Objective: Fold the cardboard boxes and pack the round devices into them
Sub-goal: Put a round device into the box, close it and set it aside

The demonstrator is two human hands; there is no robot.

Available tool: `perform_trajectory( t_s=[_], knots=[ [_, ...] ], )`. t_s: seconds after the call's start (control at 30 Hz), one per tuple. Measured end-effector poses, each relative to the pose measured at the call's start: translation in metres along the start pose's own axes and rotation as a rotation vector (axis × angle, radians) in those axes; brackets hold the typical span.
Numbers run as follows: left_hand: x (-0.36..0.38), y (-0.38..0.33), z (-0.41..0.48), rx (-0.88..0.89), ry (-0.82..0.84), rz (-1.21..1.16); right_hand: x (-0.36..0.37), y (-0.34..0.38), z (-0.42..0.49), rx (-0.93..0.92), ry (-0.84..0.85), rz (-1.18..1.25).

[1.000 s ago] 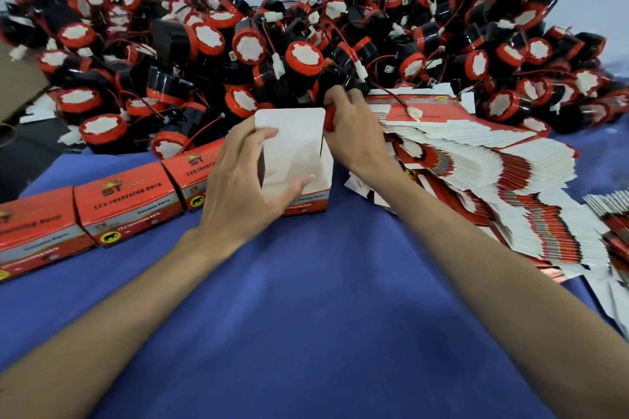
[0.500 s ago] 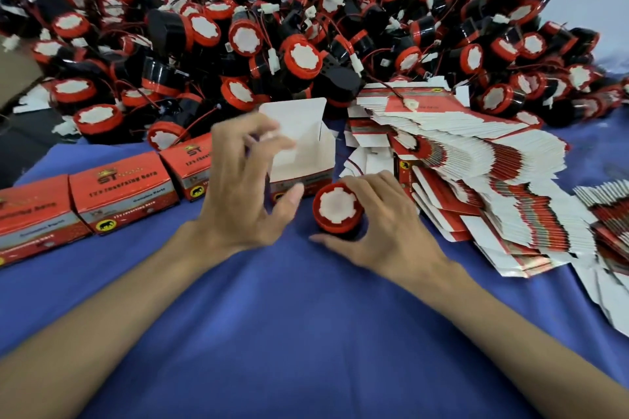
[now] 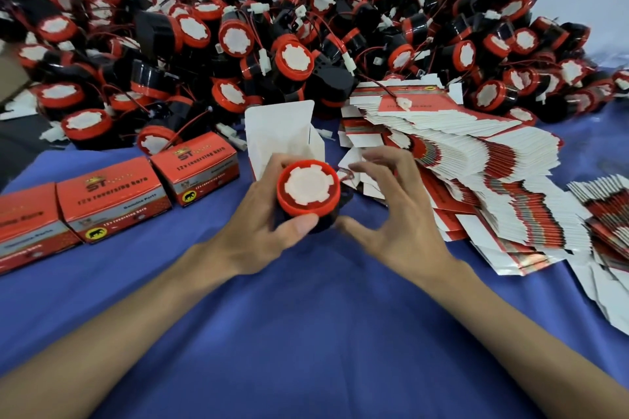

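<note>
One round device (image 3: 308, 189) gripped in my left hand (image 3: 252, 231), just in front of open box (image 3: 282, 133); my right hand (image 3: 394, 221) loose, holding nothing. Risk: red wire (image 3: 343, 174) snags flap, device jams.

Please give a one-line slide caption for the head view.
Left hand grips a round device before the open box; right hand open beside it.

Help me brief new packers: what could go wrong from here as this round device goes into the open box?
1. The open box stands apparently unheld behind both hands; pushing the round device in could tip or shove it.
2. A red wire hangs loose beside the device, by the right hand; it may get pinched under a flap.
3. Only the left hand grips the device, so it might slip.
</note>
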State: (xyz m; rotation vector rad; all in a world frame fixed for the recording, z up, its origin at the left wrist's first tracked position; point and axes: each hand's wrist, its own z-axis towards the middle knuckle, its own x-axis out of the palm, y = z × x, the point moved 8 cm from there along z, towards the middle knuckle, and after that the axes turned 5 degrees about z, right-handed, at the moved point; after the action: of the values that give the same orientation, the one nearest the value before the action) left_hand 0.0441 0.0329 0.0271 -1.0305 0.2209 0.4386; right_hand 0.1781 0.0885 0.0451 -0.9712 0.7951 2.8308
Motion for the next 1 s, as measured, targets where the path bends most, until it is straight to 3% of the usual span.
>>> perform_trajectory(
  t_s=[0.1,0.27,0.37,0.43,0.57,0.77,0.87,1.0],
  knots=[
    [0.005,0.01,0.001,-0.133,0.051,-0.123,0.009,0.005,-0.003,-0.062,0.074,0.05],
    [-0.002,0.025,0.005,-0.329,-0.136,-0.369,0.009,0.016,-0.004,-0.154,0.058,0.005],
    [0.001,0.024,0.003,-0.327,-0.146,-0.345,0.005,0.015,-0.003,-0.148,0.061,-0.049],
    [0.005,0.019,0.003,-0.278,-0.069,-0.232,0.006,0.02,-0.005,-0.191,0.052,-0.082],
    [0.007,0.016,0.004,-0.264,-0.004,-0.232,0.013,0.028,-0.01,-0.251,0.134,0.053],
    [-0.002,0.028,0.003,-0.453,-0.144,-0.77,0.016,0.007,-0.008,-0.041,0.252,0.261],
    [-0.005,0.027,0.003,-0.438,-0.085,-0.865,0.01,-0.009,-0.005,0.09,0.288,0.31],
    [0.006,0.024,0.004,-0.442,0.031,-0.874,0.01,-0.018,-0.004,0.299,0.339,0.617]
  ],
)
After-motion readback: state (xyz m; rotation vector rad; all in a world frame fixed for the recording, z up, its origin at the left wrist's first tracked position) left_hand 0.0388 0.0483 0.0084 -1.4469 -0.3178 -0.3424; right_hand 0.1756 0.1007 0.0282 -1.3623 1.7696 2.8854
